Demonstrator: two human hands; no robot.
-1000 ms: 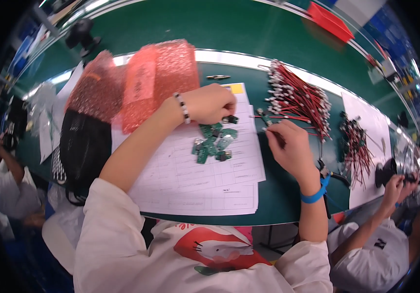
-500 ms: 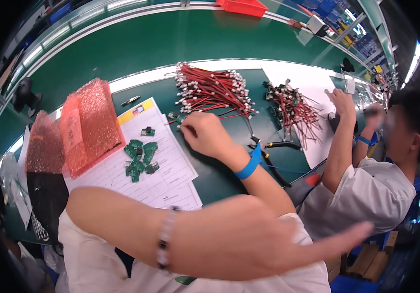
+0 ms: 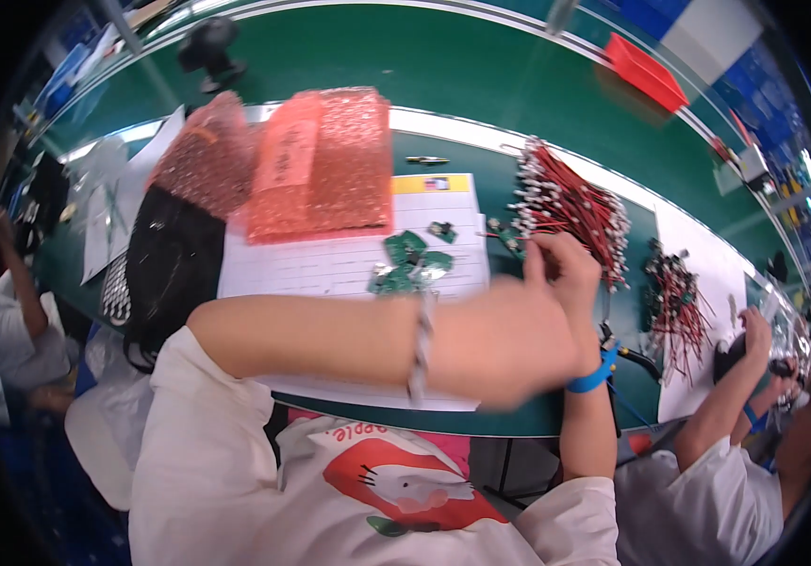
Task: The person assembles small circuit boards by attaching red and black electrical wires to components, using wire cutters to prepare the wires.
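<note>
My left hand point(image 3: 500, 344), smeared by motion, crosses in front of my right forearm; its fingers do not show clearly. My right hand point(image 3: 568, 274), above a blue wristband point(image 3: 594, 374), is closed with thumb and fingertips drawn together. What it grips, if anything, is hidden. Just beside those fingertips lies a small green circuit board point(image 3: 507, 238) with a red wire at it. A heap of red and black wires with white connectors point(image 3: 580, 203) spreads behind my right hand. Several loose green circuit boards point(image 3: 410, 259) rest on printed sheets point(image 3: 321, 269) to the left.
Pink bubble-wrap packages point(image 3: 344, 165) and a black bag point(image 3: 174, 259) occupy the left. A metal pen-like tool point(image 3: 427, 160) lies behind the sheets. Pliers point(image 3: 637, 357) lie right of my wrist, near wired boards point(image 3: 677, 307). A co-worker's hand point(image 3: 754, 335) is at far right.
The view has swung left, so the bench contents appear farther right. My left hand has come back from the lower right toward my right wrist. My right hand stays closed beside the small board.
</note>
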